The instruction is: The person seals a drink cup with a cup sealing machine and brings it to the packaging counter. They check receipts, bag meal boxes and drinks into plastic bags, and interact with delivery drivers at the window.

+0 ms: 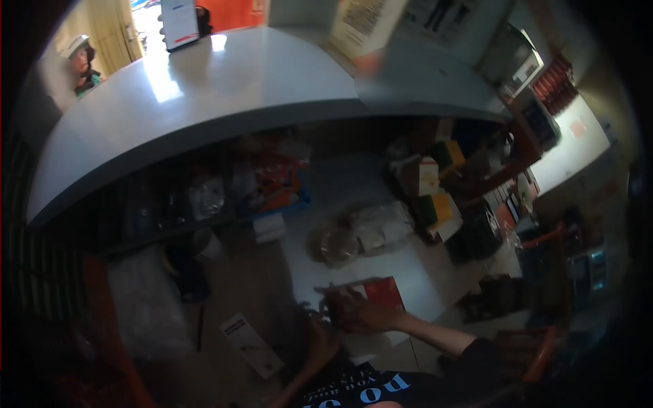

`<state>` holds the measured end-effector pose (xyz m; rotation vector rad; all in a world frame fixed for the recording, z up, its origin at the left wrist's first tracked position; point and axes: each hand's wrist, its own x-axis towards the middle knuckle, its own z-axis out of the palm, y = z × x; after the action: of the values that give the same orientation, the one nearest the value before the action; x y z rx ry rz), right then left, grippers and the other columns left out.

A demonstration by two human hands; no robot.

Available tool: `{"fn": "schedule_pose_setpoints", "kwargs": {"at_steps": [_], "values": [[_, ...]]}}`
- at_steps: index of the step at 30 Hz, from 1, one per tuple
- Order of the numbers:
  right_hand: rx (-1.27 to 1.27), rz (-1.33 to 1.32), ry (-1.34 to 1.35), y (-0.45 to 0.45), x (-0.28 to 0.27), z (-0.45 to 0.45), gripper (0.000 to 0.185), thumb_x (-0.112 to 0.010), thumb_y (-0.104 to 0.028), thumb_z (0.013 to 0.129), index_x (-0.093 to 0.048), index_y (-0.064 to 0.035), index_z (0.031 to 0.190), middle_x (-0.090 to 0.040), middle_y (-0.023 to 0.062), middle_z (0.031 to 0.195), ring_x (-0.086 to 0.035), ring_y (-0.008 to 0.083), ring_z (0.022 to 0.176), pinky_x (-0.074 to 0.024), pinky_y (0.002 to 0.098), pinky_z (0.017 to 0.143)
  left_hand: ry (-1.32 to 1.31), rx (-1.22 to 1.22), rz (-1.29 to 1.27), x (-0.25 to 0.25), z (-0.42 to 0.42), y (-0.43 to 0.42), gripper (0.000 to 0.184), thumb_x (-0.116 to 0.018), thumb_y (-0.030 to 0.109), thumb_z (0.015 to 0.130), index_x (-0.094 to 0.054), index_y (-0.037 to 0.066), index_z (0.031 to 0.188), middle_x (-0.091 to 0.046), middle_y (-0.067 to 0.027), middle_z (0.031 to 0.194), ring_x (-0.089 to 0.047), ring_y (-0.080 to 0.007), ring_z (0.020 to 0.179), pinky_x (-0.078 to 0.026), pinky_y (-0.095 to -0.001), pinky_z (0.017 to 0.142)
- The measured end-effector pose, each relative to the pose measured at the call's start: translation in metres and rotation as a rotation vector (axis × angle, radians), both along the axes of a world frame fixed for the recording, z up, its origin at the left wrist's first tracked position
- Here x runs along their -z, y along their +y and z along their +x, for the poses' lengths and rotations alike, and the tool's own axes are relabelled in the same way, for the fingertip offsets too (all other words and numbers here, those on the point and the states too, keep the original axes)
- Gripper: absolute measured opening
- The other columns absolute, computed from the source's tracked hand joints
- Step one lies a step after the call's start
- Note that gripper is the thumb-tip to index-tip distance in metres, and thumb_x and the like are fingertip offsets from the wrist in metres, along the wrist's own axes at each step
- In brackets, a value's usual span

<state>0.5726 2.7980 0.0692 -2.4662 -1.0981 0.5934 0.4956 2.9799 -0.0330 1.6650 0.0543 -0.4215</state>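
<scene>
A red box or packet [386, 294] with a pale patch lies on the white work surface in front of me. My right hand [364, 314] rests over its left part, the fingers stretched out to the left and apart. Close beside it, lower and to the left, is my left hand [322, 340]. Its fingers are dark and blurred near the box's left end, so I cannot make out what they touch. Farther back on the same surface lies a clear plastic bag [381, 228] next to a round clear plastic item [339, 246].
A curved white counter [252, 75] rises in front, with dark shelves beneath. A blue tray [299, 202] holds packets. Yellow and green boxes [435, 207] stand at right. A white printed card [252, 345] lies lower left. A person [81, 64] stands beyond the counter.
</scene>
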Motion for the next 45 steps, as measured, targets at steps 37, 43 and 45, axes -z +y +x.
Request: {"fn": "schedule_pose_setpoints", "kwargs": {"at_steps": [37,43,45], "values": [[0.494,0.406,-0.360,-0.118,0.081,0.159,0.018,-0.059,-0.013,0.067,-0.060,-0.0188,0.084,-0.057,0.0014,0.100,-0.045,0.0278,0.107,-0.0384,0.0433,0.077,-0.469,-0.450,0.377,0.020,0.151,-0.078,0.056,-0.079,0.006,0.053,-0.041,0.007,0.093,-0.046,-0.0162,0.117,-0.047,-0.0254,0.103,-0.035,-0.0353,0.093],[0.295,0.590,-0.623,-0.120,0.095,0.103,0.012,-0.056,-0.024,0.058,-0.054,-0.0190,0.069,-0.051,-0.0034,0.080,-0.047,0.0170,0.076,-0.0333,0.0306,0.062,-0.512,-0.302,0.447,0.019,0.136,-0.064,0.053,-0.081,0.007,0.055,-0.043,0.008,0.093,-0.047,-0.0201,0.116,-0.049,-0.0321,0.110,-0.038,-0.0384,0.093],[0.215,0.550,-0.547,-0.118,0.082,0.094,0.010,-0.056,-0.024,0.059,-0.054,-0.0199,0.068,-0.050,-0.0044,0.080,-0.046,0.0150,0.076,-0.0334,0.0282,0.061,-0.568,-0.234,0.463,0.013,0.140,-0.052,0.054,-0.082,0.008,0.056,-0.043,0.009,0.093,-0.047,-0.0210,0.116,-0.050,-0.0340,0.110,-0.040,-0.0401,0.093]]}}
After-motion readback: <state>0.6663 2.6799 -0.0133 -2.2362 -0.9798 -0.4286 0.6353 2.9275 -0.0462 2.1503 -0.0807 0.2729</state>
